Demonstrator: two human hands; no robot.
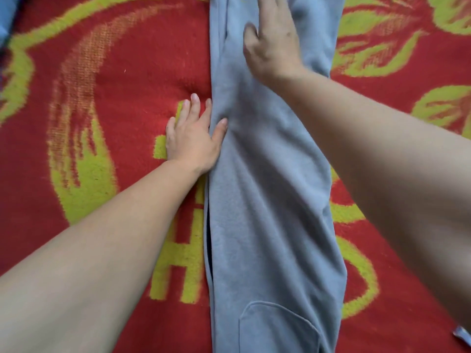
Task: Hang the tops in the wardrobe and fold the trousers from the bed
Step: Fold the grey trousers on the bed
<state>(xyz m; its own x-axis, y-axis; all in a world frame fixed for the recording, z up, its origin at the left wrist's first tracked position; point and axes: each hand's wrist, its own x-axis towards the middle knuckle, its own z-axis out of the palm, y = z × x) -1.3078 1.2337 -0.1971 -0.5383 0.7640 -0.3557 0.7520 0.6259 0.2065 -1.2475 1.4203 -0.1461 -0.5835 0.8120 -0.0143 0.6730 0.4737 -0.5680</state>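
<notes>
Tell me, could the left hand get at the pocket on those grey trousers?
Probably yes. The pocket lies bare on the trousers, near the person; the left hand rests flat at their edge and nothing lies between.

The red blanket [142, 59] bears a yellow-green mark [175, 253] like an "H", partly hidden by the trousers [267, 212]

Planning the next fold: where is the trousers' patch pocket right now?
In the head view, the patch pocket sits at the bottom centre, on the near end of the grey trousers, well below the left hand.
</notes>
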